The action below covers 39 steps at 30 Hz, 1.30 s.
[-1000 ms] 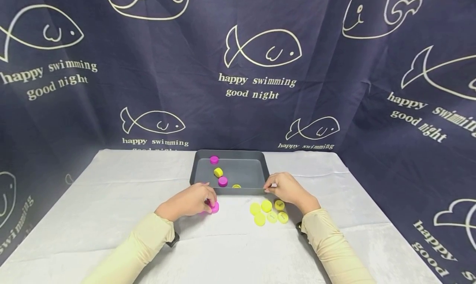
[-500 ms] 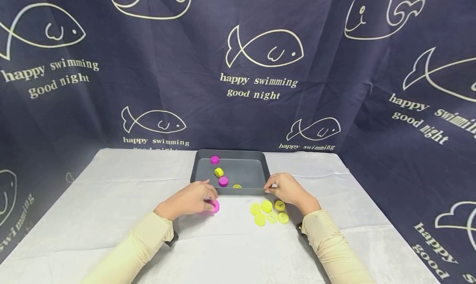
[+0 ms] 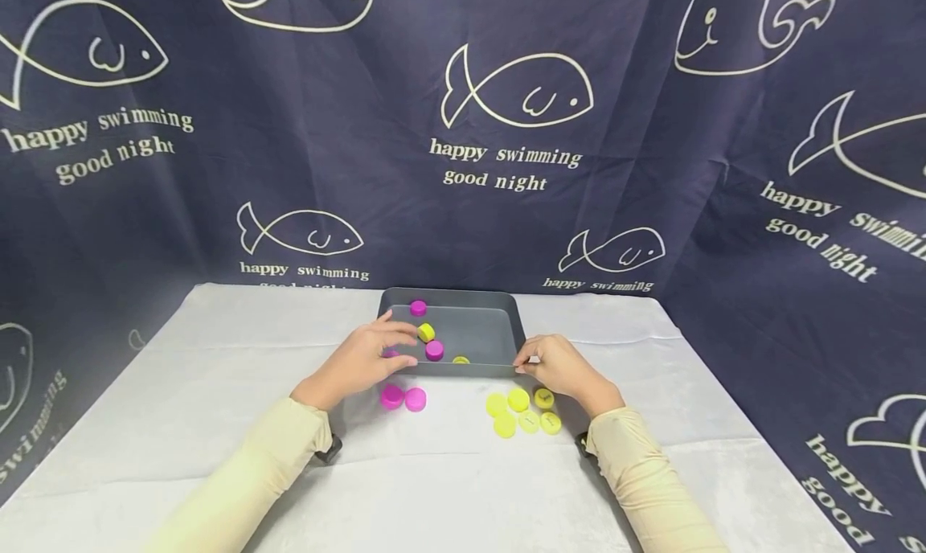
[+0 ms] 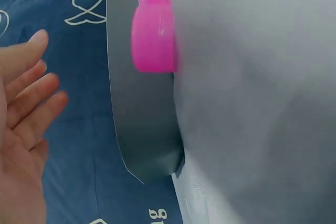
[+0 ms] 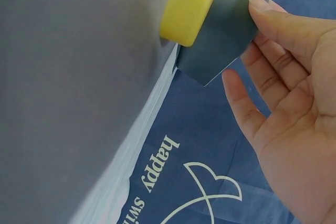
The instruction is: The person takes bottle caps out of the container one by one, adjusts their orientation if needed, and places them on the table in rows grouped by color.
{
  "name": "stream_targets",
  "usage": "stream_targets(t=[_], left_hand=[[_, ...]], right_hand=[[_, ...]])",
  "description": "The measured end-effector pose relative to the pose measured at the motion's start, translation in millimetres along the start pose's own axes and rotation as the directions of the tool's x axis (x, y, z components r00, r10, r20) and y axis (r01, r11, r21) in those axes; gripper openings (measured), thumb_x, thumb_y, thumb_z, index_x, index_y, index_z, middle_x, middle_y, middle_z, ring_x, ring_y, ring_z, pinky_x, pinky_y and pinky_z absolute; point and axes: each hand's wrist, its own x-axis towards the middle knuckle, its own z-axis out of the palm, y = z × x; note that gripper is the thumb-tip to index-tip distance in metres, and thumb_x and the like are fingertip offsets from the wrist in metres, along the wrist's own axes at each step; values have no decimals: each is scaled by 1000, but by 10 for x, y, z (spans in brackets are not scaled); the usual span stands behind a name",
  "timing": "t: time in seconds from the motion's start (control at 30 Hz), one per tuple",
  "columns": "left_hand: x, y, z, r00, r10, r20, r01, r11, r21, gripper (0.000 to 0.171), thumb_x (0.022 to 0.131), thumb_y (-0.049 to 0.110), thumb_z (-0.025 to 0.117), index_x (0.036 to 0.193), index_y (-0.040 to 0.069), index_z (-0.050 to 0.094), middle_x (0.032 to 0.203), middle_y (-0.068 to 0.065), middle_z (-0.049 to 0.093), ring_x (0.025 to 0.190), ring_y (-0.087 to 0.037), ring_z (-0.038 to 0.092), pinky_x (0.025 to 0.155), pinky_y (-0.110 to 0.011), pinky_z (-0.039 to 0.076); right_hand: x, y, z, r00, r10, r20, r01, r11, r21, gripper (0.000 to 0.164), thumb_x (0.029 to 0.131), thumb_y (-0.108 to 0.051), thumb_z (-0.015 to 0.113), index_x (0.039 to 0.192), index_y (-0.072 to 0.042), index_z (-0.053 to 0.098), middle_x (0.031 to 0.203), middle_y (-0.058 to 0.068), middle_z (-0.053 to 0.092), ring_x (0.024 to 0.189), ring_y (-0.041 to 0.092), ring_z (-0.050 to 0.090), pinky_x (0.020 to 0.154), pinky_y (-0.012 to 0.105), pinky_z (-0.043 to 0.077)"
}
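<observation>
Grey rectangular tray [image 3: 483,328], its smooth, thin rim in the right hand [image 3: 560,368]

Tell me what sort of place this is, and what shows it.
Possibly a makeshift tabletop recording booth: a navy fish-print curtain hangs behind and on both sides, and a pale tablecloth bears a dark grey tray.

Magenta caps [image 3: 415,399] and yellow caps [image 3: 518,399], a few of the yellow ones bearing small dark marks, brighten a dark grey tray [image 3: 481,328] and a pale grey-white table [image 3: 463,489]. Behind spreads a navy backdrop [image 3: 325,119] patterned with white outlined fish [image 3: 535,100] and whales [image 3: 752,26] (the lettering [image 3: 505,154], also white, reads "happy swimming good night"). Plain cream sleeves [image 3: 246,464] meet black wrist devices [image 3: 329,448].
</observation>
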Motion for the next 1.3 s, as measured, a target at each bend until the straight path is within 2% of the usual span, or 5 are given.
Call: stream_targets(t=[0.13,0.53,0.8,0.97,1.3], left_hand=[[153,-41,-2,999,-13,-45,15,999,37,32,83,14,82,111,1,74,124,-9,69,123,-23,61,122,-44,23],[564,-340,141,994,-105,-10,105,994,-10,35,84,14,80,115,-1,73,120,-9,71,120,-25,63,118,-47,33],[573,-449,336,966,-243,92,226,960,168,31,82,25,82,106,6,77,102,-2,76,102,-23,68,95,-39,54],[564,-466,415,965,-241,99,218,954,205,16,81,26,83,87,14,75,73,7,65,74,-15,57,76,-31,53],[606,-402,475,966,-231,119,198,952,235,14,83,21,81,78,10,73,67,6,63,65,-11,50,67,-30,50]], right_hand=[[-3,2,-18,1000,13,3,-13,1000,-1,8,82,-6,79,81,-14,79,81,-11,72,82,13,69,83,37,58],[-21,-3,-24,1000,-3,-1,3,1000,18,9,81,-4,79,81,-12,79,80,-8,72,81,15,69,82,37,58],[-30,-6,-10,999,31,7,-31,999,21,9,82,-6,79,81,-14,79,81,-13,71,83,11,68,85,35,57],[-29,-12,-13,1000,8,-3,-8,1000,22,8,81,-5,80,80,-13,79,81,-10,72,83,14,69,84,38,58],[-41,0,0,1000,10,-6,-10,1000,21,10,82,-3,79,81,-13,79,81,-9,72,82,13,69,84,37,57]])
